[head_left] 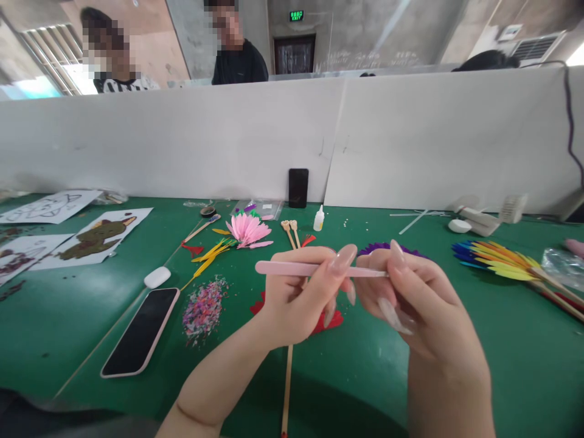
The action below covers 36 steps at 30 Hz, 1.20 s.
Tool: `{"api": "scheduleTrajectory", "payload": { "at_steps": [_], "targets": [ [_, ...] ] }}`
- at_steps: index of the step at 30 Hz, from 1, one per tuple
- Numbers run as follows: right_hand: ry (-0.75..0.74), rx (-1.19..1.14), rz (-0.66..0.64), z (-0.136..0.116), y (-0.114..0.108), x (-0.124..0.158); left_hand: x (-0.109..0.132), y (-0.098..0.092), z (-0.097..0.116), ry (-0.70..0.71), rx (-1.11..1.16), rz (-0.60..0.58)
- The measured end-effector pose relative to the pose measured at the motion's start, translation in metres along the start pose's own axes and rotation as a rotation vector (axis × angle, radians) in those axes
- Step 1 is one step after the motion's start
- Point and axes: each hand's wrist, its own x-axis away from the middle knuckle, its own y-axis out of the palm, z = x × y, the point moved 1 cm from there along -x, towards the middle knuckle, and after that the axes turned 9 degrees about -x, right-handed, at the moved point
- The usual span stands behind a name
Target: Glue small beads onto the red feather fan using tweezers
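My left hand (298,295) pinches pink tweezers (292,268) between thumb and fingers, held level above the green table (456,340). My right hand (410,298) holds the tweezers' pointed end at the fingertips. Under my hands lie a red paper flower piece (335,319) on a long wooden stick (287,383) and a purple paper flower (381,247), both mostly hidden.
A pink paper flower (249,229), glue bottle (319,219), confetti pile (204,309), phone (141,331), white earbud case (157,277) and a rainbow feather fan (497,260) lie around. Paper pictures (93,237) sit at left. A second phone (298,187) leans on the white divider; two people stand behind it.
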Motion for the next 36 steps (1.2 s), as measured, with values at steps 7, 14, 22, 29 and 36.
{"api": "scheduleTrajectory", "payload": {
  "at_steps": [7, 14, 22, 29, 36],
  "targets": [
    [-0.023, 0.175, 0.105, -0.008, 0.005, -0.001, 0.002, 0.002, -0.006, -0.048, 0.035, 0.111],
    [-0.092, 0.227, 0.169, -0.008, 0.006, -0.002, -0.002, 0.006, -0.008, -0.236, 0.177, 0.120],
    [-0.085, 0.122, 0.143, -0.003, 0.007, -0.002, -0.009, 0.012, -0.002, -0.531, 0.503, 0.143],
    [-0.072, 0.042, 0.151, -0.002, 0.005, -0.001, -0.007, 0.009, -0.008, -0.410, 0.375, 0.087],
    [-0.150, 0.180, 0.227, -0.005, 0.004, -0.001, -0.004, 0.001, 0.004, 0.122, -0.213, 0.063]
  ]
}}
